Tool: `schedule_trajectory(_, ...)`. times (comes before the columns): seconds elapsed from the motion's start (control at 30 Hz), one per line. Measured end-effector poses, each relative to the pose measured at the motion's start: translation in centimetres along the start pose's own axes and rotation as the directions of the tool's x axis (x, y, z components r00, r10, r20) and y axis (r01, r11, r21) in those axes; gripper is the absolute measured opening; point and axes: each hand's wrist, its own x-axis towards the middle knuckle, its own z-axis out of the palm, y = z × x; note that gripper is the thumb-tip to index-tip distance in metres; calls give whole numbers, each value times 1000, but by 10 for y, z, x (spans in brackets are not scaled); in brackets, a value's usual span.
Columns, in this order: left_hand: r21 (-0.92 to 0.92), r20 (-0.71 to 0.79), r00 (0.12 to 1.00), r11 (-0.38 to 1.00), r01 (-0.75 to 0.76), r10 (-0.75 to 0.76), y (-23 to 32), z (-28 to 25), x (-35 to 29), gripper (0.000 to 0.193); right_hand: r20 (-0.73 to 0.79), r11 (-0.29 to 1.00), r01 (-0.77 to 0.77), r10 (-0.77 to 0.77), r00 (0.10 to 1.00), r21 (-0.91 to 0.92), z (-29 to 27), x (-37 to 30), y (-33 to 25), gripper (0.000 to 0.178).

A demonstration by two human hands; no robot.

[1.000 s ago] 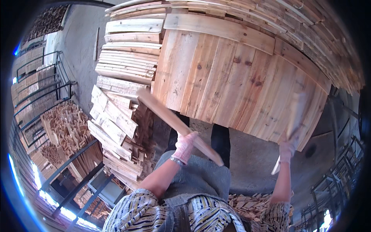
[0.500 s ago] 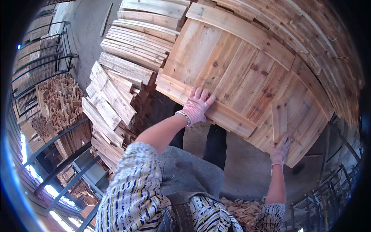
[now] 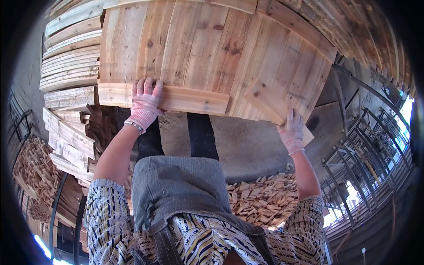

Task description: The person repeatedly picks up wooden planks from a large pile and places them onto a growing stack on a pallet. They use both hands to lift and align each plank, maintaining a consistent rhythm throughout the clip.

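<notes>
A wide panel of joined pale wooden boards (image 3: 207,48) fills the upper middle. Along its near edge lies a wooden batten (image 3: 190,98). My left hand (image 3: 145,104), in a pink-and-white knit glove, presses flat on the left part of that batten. My right hand (image 3: 292,129), gloved the same way, grips a short wooden slat (image 3: 270,102) that rests slanted on the panel's right near corner. My grey apron (image 3: 176,185) and patterned sleeves show below.
Stacks of planks (image 3: 70,57) rise at the left, with loose boards (image 3: 66,141) leaning below them. A heap of small wood offcuts (image 3: 260,198) lies on the concrete floor near my right side. Metal racks (image 3: 366,159) stand at the right.
The left hand laid a long batten down and slid it to the panel's near edge. The right hand brought its short slat onto the panel's right corner. The view tilted closer.
</notes>
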Motion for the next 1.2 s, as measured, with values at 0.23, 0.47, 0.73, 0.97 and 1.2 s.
schedule_trajectory(0.23, 115, 83, 993, 991, 71, -81, 21, -24, 6, 108, 172, 940, 245, -207, 963, -239, 18, 17, -18, 84)
schedule_trajectory(0.47, -29, 43, 999, 999, -27, 28, 35, -28, 16, 99, 319, 987, 112, -68, 945, -120, -7, 23, -27, 92)
schedule_trajectory(0.73, -86, 37, 998, 995, 44, -41, 20, -15, -2, 96, 83, 938, 160, -194, 977, 307, -24, 33, -161, 68)
schedule_trajectory(0.97, -640, -294, 812, 735, 226, -505, -76, -73, -109, 72, 457, 277, -371, -402, 793, 887, -56, 21, -395, 30)
schedule_trajectory(1.2, -888, 93, 119, -28, 459, -989, -281, -6, -251, 97, 649, 129, -719, -558, 517, 683, -58, 90, -635, 84)
